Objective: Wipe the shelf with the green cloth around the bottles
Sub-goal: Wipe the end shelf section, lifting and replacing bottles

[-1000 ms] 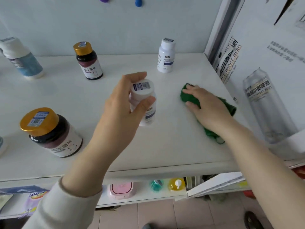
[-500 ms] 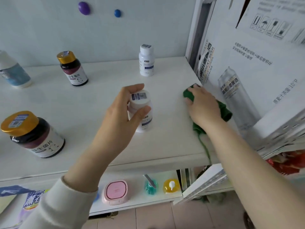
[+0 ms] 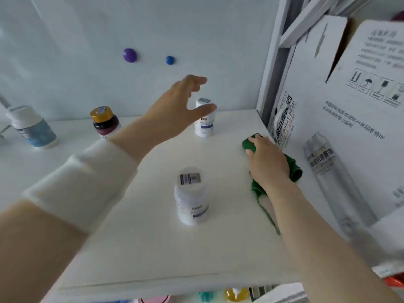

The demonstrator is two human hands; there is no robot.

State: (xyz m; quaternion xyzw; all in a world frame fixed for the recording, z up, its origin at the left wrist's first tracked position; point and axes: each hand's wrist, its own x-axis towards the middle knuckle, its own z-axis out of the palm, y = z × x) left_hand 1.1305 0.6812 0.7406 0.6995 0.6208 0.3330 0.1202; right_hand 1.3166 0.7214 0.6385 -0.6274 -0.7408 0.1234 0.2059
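Green cloth (image 3: 294, 169) is clamped under right grip (image 3: 266, 165), pressed on shelf (image 3: 153, 248). Left grip (image 3: 175, 106) is released, spread at rear bottle (image 3: 204, 125). Bottle should be lifted clear, then cloth swept left of right grip, kept flat.

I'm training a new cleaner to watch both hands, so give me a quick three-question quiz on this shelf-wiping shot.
1. True or false: the left hand grips the near white bottle.
2. Multiple choice: the green cloth is held against the shelf by A) the right hand, B) the left hand, C) neither hand.
3. Short answer: which bottle is the left hand nearest?

Key
1. False: the hand is open and raised, and that bottle stands alone.
2. A.
3. The far white bottle.
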